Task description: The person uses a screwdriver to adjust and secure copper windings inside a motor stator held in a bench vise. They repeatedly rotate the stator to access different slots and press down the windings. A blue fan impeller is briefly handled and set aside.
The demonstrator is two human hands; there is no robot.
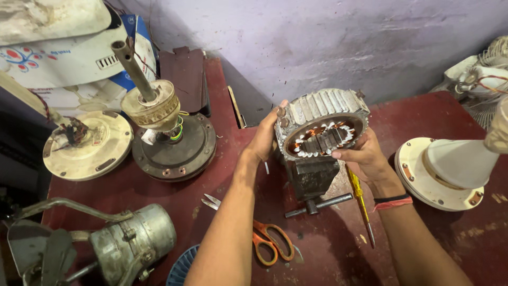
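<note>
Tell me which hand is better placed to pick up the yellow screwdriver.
Probably the right hand: the yellow screwdriver lies just below its wrist. The left hand grips the far side of the motor stator.

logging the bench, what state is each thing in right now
motor stator: held tilted above the vise, copper windings exposed
bench vise: upright under the stator
left hand: gripping stator's side
right hand: gripping stator's rim
scissors: lying flat, blades shut
yellow screwdriver: lying flat

Repair workshop: dismantled fan motors (172,140), bench vise (313,182).
</note>
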